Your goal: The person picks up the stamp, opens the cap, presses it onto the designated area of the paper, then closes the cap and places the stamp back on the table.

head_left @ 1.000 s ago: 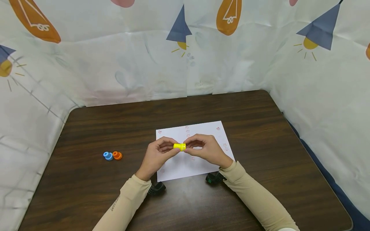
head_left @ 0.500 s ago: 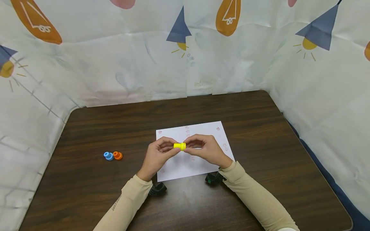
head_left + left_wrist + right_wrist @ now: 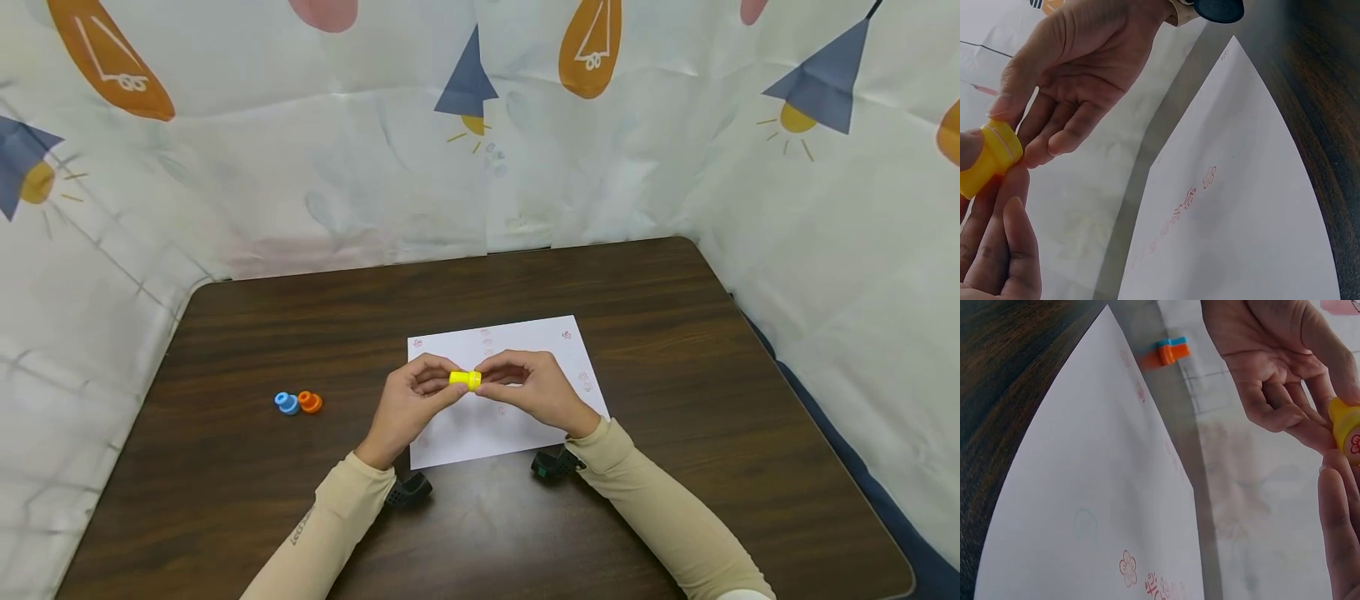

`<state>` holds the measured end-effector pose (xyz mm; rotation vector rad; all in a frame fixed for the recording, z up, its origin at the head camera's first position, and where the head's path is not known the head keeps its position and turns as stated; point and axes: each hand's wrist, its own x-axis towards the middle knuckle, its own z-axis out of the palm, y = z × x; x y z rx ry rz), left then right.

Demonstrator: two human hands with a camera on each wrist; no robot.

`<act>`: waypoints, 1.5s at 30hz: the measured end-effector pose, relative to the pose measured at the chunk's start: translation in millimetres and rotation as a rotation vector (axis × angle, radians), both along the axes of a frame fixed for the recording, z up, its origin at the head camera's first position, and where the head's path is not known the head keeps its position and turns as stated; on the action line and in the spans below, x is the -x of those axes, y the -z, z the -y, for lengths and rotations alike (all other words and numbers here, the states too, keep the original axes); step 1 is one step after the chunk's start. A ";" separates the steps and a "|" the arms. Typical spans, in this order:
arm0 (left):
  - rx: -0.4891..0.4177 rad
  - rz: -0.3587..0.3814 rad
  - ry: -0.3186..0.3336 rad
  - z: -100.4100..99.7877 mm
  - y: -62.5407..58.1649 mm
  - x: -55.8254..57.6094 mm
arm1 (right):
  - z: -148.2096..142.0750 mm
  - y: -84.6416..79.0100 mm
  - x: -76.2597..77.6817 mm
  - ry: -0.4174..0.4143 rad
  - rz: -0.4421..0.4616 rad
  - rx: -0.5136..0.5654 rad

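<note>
A small yellow toy stamp (image 3: 465, 381) is held sideways above a sheet of white paper (image 3: 480, 437). My left hand (image 3: 399, 410) pinches its left end between thumb and fingers. The right end is pinched by my right hand (image 3: 538, 387). A seam circles the yellow stamp (image 3: 999, 147) in the left wrist view. Seen from the right wrist, a red flower shows on the round end of the stamp (image 3: 1339, 422). Red flower prints (image 3: 1127, 569) and other red marks dot the paper. My hands cover part of the sheet.
A blue stamp (image 3: 287, 403) and an orange stamp (image 3: 310, 402) stand close together on the dark wooden table (image 3: 225, 492), left of the paper. A white patterned curtain (image 3: 360, 167) hangs behind the table and along its sides.
The head view has shifted slightly, so the blue and orange stamps appear a little further right. Both hands keep their hold on the yellow stamp with no clear movement.
</note>
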<state>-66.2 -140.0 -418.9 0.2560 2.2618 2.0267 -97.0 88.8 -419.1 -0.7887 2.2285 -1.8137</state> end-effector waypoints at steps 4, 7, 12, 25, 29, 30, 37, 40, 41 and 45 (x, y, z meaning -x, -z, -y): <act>-0.008 -0.007 0.002 1.3 -1.3 -1.4 | 1.4 -2.2 -1.3 -0.007 -0.027 -0.008; -0.017 -0.007 -0.002 2.1 -2.8 -3.2 | 3.0 -2.9 -2.8 -0.015 -0.039 -0.003; 0.001 -0.029 -0.002 4.4 -6.0 -6.8 | 5.1 -3.3 -4.8 -0.022 -0.078 -0.011; 0.230 -0.112 -0.050 40.7 -14.2 -7.8 | -20.5 -9.3 1.9 0.074 -0.209 -0.167; 0.283 -0.127 -0.071 56.3 -14.8 -6.6 | -36.1 -9.9 5.9 0.098 -0.270 -0.251; 0.296 -0.134 -0.077 60.0 -15.0 -6.2 | -40.0 -9.7 6.6 0.105 -0.284 -0.281; 0.376 -0.175 -0.126 85.9 -15.8 -3.0 | -65.2 -11.0 9.8 0.135 -0.362 -0.525; 0.447 -0.204 -0.149 97.5 -15.3 -1.7 | -75.4 -12.1 10.9 0.118 -0.362 -0.617; 0.469 -0.214 -0.154 101.2 -15.0 -1.2 | -78.8 -12.3 11.2 0.111 -0.359 -0.642; 0.548 -0.248 -0.169 115.0 -12.5 0.1 | -92.2 -10.8 13.7 0.082 -0.356 -0.705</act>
